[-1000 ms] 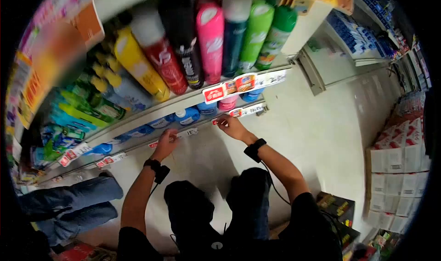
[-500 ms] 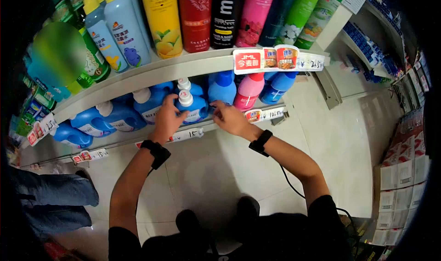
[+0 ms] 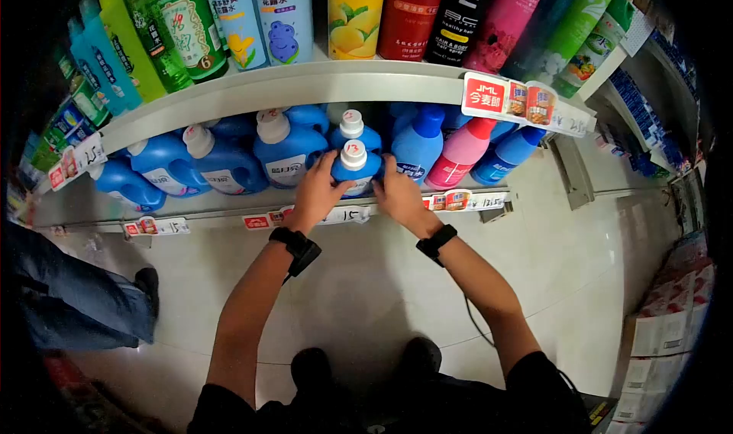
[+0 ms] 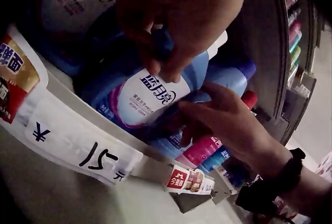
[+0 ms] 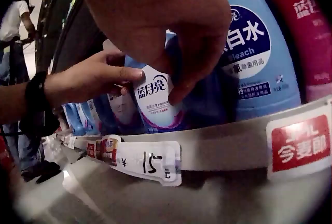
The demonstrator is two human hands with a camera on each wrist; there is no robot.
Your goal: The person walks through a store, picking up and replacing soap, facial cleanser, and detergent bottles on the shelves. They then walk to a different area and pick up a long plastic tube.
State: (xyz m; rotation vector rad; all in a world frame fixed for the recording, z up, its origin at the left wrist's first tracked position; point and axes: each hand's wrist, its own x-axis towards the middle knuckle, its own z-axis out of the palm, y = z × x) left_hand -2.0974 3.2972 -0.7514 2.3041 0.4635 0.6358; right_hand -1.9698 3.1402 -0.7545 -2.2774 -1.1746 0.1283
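Note:
A blue laundry detergent bottle (image 3: pixel 356 170) with a white cap stands at the front of the lower shelf, between both hands. My left hand (image 3: pixel 314 196) grips its left side; the thumb lies on the front by the white label, the fingers round the side. From the other side my right hand (image 3: pixel 401 197) holds the bottle's right flank, its fingertips at the label's edge in the right wrist view. Right behind is a second white-capped bottle (image 3: pixel 354 135). A light blue bleach bottle (image 5: pixel 249 52) stands just right of my right hand.
More blue jugs (image 3: pixel 286 155) line the shelf to the left, and a pink bottle (image 3: pixel 458 155) stands right. Above, the upper shelf edge (image 3: pixel 305 87) carries spray cans and bottles. Price tags (image 3: pixel 485 200) hang along the lower edge. Another person's legs (image 3: pixel 84 289) are at the left; stacked cartons (image 3: pixel 660 342) stand right.
The head view has tilted down and closer to the lower shelf. Both hands have reached in from the shelf edge and come to the detergent bottle, the right hand closing in last.

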